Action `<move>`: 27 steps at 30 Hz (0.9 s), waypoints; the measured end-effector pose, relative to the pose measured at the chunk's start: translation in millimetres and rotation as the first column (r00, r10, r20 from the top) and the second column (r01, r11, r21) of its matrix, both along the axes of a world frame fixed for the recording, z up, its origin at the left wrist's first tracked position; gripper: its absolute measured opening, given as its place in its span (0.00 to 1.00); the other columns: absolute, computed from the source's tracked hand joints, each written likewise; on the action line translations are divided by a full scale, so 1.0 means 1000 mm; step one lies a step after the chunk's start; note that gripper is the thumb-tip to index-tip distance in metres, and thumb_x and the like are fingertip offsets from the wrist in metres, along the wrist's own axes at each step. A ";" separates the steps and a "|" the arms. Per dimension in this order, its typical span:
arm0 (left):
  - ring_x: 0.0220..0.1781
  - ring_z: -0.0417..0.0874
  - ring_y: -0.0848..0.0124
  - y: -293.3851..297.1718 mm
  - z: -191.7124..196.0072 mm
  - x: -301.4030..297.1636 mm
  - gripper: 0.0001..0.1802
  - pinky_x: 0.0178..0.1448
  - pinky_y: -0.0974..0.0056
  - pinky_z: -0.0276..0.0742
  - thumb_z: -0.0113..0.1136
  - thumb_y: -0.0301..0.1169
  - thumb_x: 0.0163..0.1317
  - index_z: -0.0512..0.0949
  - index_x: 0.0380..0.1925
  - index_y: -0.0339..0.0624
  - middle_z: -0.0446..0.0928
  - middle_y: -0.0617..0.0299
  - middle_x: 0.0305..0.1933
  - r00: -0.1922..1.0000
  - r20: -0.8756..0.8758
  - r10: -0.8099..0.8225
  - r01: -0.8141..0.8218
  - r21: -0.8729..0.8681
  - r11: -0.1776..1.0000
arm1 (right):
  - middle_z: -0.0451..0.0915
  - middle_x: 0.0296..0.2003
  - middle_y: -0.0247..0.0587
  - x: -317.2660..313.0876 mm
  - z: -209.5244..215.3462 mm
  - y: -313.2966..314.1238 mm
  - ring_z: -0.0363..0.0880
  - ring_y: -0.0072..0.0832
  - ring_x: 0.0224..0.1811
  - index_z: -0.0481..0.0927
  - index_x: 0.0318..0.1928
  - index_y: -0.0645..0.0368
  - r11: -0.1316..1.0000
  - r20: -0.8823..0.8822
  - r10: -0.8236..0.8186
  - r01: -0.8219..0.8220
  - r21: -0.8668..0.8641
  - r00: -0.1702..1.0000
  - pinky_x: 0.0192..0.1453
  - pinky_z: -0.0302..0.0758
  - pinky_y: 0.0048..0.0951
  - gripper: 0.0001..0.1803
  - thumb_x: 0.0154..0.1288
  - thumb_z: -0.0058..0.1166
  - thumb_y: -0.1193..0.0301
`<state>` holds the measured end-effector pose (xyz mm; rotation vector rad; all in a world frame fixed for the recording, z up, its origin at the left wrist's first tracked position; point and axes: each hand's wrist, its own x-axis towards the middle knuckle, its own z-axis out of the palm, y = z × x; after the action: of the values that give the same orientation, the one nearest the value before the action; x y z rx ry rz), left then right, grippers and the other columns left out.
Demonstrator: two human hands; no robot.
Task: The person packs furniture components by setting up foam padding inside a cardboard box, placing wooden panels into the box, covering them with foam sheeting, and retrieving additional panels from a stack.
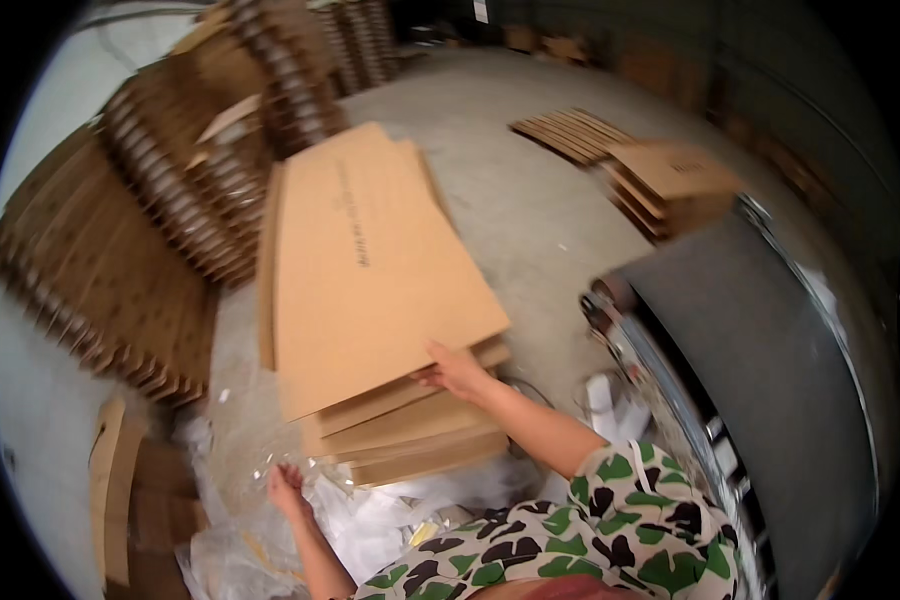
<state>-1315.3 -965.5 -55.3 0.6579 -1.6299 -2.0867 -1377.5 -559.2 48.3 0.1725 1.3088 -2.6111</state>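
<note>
A large flat cardboard sheet point(400, 270) lies tilted over a stack of cardboard point(430, 455), with printing on its upper face. My right hand point(455, 373) grips its near edge, thumb on top and fingers beneath. Lower and to the left, my left hand point(286, 487) is raised off the sheet with its fingers curled. Glints of clear plastic show beside that hand, and blur hides what is in its fingers. Crumpled clear and white plastic film point(360, 520) lies below, between my arms.
A dark conveyor belt point(760, 320) with a metal frame runs along my right. Tall stacks of folded cardboard point(110, 250) stand on the left. Farther off, a wooden pallet point(570, 135) lies beside a lower cardboard pile point(675, 175). An upright cardboard piece point(115, 490) stands at lower left.
</note>
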 end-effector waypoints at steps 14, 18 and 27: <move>0.50 0.72 0.72 0.148 0.069 -0.014 0.31 0.55 0.65 0.68 0.49 0.57 0.58 0.71 0.50 0.44 0.75 0.65 0.47 0.682 -0.198 -0.705 0.654 0.596 0.465 | 0.79 0.30 0.38 0.139 0.091 0.148 0.79 0.22 0.27 0.76 0.39 0.65 0.828 -0.102 -0.504 0.513 0.227 0.858 0.25 0.77 0.22 0.12 0.56 0.52 0.71; 0.61 0.63 0.64 0.257 0.093 0.028 0.44 0.61 0.53 0.63 0.53 0.62 0.50 0.61 0.58 0.41 0.64 0.61 0.60 0.603 -0.287 -0.744 0.645 0.724 0.244 | 0.78 0.33 0.46 0.226 0.102 0.227 0.79 0.29 0.31 0.74 0.37 0.72 0.584 -0.097 -0.802 0.807 0.081 0.590 0.34 0.78 0.28 0.12 0.56 0.53 0.74; 0.60 0.64 0.65 0.418 0.068 0.191 0.40 0.58 0.51 0.67 0.50 0.62 0.52 0.61 0.58 0.50 0.64 0.66 0.60 0.295 -0.189 -0.937 0.786 0.605 0.126 | 0.78 0.35 0.47 0.544 0.078 0.381 0.80 0.30 0.33 0.74 0.40 0.72 0.246 -0.114 -0.958 0.960 0.135 0.262 0.35 0.78 0.28 0.15 0.58 0.52 0.71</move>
<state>-1124.6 -547.6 13.0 -0.0485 -1.5998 -3.6931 -833.6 -178.0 126.4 1.4895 1.8221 -3.3574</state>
